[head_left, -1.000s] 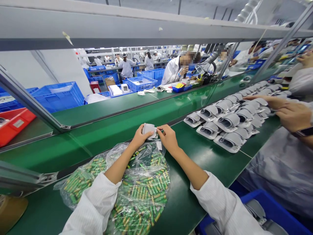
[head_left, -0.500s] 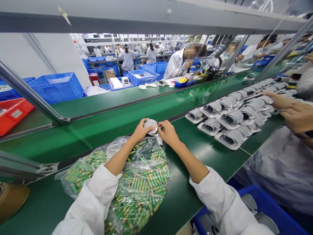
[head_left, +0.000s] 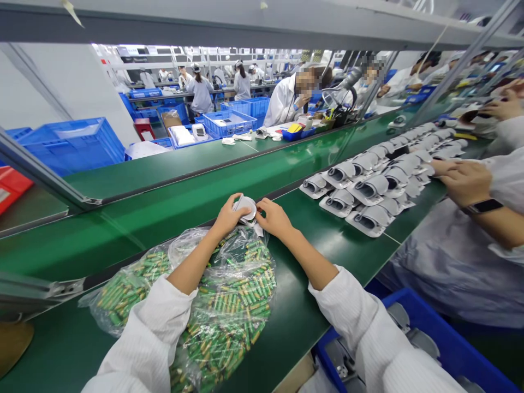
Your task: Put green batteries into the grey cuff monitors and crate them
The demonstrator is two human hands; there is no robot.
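Note:
Above the far end of the battery bags, my left hand (head_left: 230, 214) is closed around a white wrist blood pressure monitor (head_left: 247, 209), thumb across its face. My right hand (head_left: 273, 217) meets the monitor's right edge with fingers pinched; what they grip there is too small to make out. A pale flap (head_left: 258, 229) hangs below the device. Under my forearms lie clear plastic bags full of green and gold batteries (head_left: 233, 305), partly hidden by my left arm and sleeve.
Rows of grey-white cuffed monitors (head_left: 370, 188) cover the green bench on the right, beside a co-worker's hand (head_left: 466, 177). A blue bin (head_left: 434, 322) with grey parts stands below the bench edge. A metal post (head_left: 45, 169) rises at left. Other people work across the line.
The whole view has shifted slightly, so things appear farther left and a little higher. Both my hands keep their hold at the monitor. The co-worker's forearm and watch show more.

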